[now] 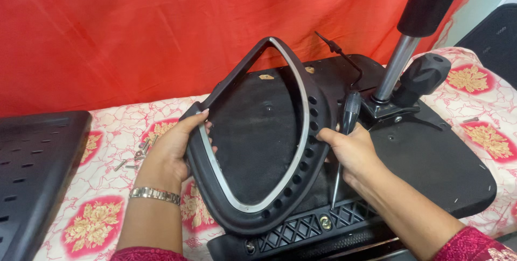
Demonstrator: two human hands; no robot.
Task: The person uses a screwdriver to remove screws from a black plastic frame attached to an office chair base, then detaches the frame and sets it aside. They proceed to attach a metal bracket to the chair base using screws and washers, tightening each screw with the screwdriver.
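We grip the black loop-shaped armrest (258, 137) from both sides: our left hand (172, 150) is closed around its left edge, and our right hand (350, 150) clasps its perforated right edge while also holding a screwdriver (347, 132). The armrest stands between our hands, over the upturned chair seat (431, 159), its long axis running from the rounded bottom up to the narrow top corner. The screwdriver's shaft points down. Loose screws (137, 156) lie on the floral cloth (97, 218) beside our left wrist.

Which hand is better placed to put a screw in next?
Probably the right hand: it already holds the screwdriver beside the armrest, while the left hand only steadies the frame.
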